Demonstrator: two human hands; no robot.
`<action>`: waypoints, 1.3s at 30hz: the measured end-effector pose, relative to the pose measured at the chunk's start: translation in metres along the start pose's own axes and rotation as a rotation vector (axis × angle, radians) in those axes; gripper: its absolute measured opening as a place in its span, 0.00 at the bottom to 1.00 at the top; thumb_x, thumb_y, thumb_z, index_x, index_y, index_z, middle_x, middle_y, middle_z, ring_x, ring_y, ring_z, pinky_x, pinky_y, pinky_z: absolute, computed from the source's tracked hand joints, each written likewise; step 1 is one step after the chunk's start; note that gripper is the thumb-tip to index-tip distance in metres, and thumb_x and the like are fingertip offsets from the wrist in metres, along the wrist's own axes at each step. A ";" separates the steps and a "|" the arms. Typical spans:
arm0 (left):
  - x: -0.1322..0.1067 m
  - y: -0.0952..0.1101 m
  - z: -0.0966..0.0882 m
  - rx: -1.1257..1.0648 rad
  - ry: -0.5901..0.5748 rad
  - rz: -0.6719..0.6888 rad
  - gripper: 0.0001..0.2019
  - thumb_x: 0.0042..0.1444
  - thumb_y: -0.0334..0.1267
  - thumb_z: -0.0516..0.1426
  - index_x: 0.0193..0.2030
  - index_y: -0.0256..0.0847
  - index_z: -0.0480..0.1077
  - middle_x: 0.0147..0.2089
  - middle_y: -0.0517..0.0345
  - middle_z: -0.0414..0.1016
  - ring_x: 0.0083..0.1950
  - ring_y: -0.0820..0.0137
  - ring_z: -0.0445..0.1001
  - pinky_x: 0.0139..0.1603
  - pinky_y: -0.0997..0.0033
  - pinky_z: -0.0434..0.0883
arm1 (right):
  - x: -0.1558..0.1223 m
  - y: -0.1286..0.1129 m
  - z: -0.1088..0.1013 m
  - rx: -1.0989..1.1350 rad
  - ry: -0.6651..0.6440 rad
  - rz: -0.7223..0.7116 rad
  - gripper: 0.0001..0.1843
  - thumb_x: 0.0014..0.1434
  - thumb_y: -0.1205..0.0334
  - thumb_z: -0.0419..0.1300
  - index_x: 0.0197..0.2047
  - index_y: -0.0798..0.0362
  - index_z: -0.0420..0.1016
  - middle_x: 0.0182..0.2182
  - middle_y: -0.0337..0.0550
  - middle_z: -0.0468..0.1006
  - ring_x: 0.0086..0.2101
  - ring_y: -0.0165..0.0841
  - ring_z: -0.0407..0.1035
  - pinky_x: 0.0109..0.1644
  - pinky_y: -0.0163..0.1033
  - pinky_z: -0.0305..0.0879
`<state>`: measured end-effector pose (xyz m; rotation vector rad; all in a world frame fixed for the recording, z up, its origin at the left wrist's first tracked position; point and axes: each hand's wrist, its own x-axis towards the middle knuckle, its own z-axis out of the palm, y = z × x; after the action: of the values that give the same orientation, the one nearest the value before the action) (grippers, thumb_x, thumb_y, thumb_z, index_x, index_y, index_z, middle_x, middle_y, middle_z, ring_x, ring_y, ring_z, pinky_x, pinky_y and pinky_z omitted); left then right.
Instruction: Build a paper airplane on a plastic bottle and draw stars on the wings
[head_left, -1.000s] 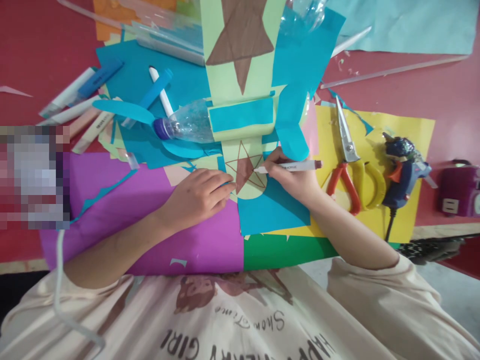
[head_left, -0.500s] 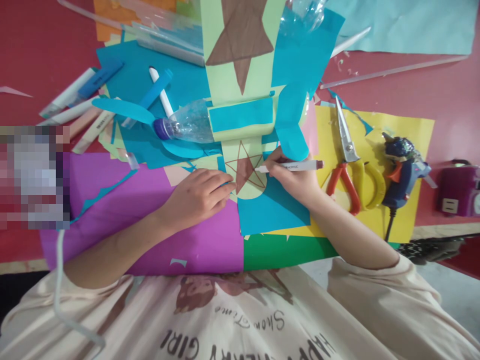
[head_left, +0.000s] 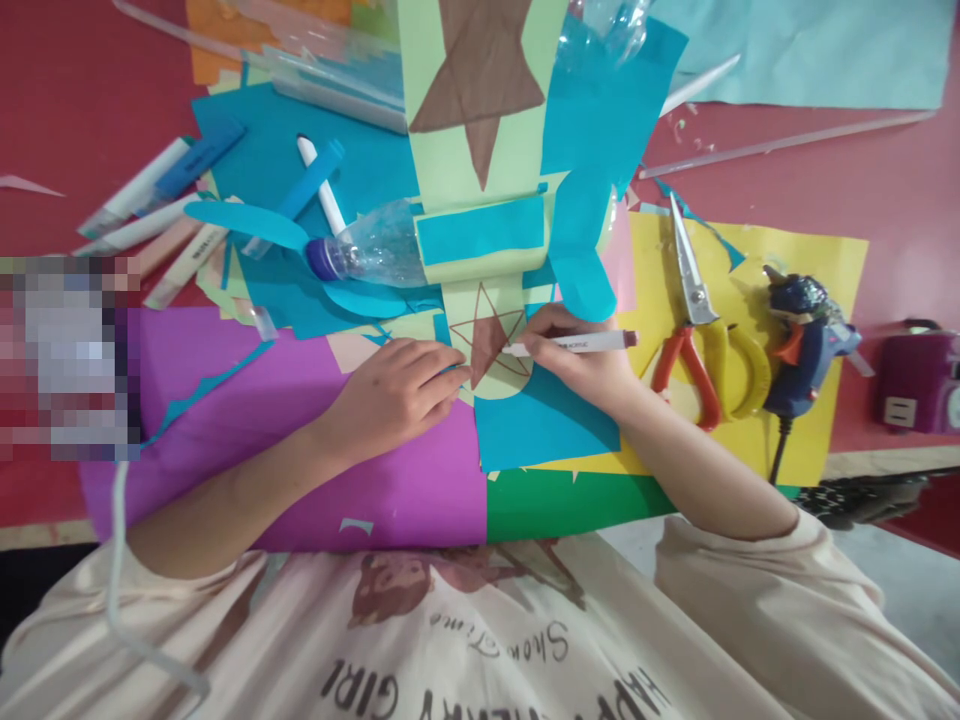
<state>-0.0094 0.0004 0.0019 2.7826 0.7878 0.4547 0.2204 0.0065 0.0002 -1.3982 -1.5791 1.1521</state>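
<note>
My right hand (head_left: 581, 358) is closed round a white marker (head_left: 589, 343) whose tip touches a small, partly brown-filled star (head_left: 491, 338) drawn on a pale green paper strip (head_left: 495, 375). My left hand (head_left: 397, 388) lies beside the star with fingers curled, pressing down the strip's left edge. The strip runs up over a clear plastic bottle (head_left: 367, 248) with a purple cap. A blue paper band (head_left: 484, 230) crosses the strip, and a large brown star (head_left: 480, 75) sits on it higher up.
Red-handled scissors (head_left: 690, 320) and a blue glue gun (head_left: 806, 340) lie on yellow paper (head_left: 825, 265) to the right. Several markers (head_left: 150, 190) lie at the left, on and beside blue paper (head_left: 259, 125). Purple paper (head_left: 247, 400) and green paper (head_left: 570, 500) lie near the table edge.
My right hand has slid the marker slightly left across the small star. The left hand has stayed still.
</note>
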 end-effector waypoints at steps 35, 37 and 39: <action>-0.002 0.008 0.009 -0.028 -0.135 0.117 0.16 0.67 0.37 0.50 0.58 0.38 0.68 0.57 0.50 0.74 0.56 0.61 0.71 0.54 0.58 0.69 | 0.001 0.002 0.013 -0.060 -0.092 0.088 0.17 0.54 0.55 0.55 0.20 0.50 0.54 0.18 0.31 0.57 0.21 0.24 0.53 0.27 0.35 0.49; -0.003 0.007 0.009 -0.029 -0.128 0.120 0.16 0.67 0.37 0.50 0.58 0.38 0.68 0.57 0.50 0.74 0.56 0.61 0.71 0.54 0.57 0.69 | 0.001 0.002 0.013 -0.054 -0.097 0.077 0.16 0.54 0.56 0.55 0.20 0.50 0.53 0.18 0.31 0.56 0.21 0.24 0.52 0.27 0.35 0.49; -0.003 0.007 0.009 -0.024 -0.122 0.123 0.16 0.68 0.37 0.50 0.58 0.37 0.68 0.57 0.50 0.74 0.55 0.60 0.72 0.54 0.57 0.69 | 0.001 0.002 0.012 -0.041 -0.114 0.066 0.16 0.54 0.57 0.54 0.20 0.50 0.53 0.18 0.32 0.57 0.21 0.24 0.53 0.27 0.35 0.49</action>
<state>-0.0051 -0.0077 -0.0050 2.8154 0.5840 0.3093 0.2100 0.0058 -0.0062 -1.4437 -1.6550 1.2647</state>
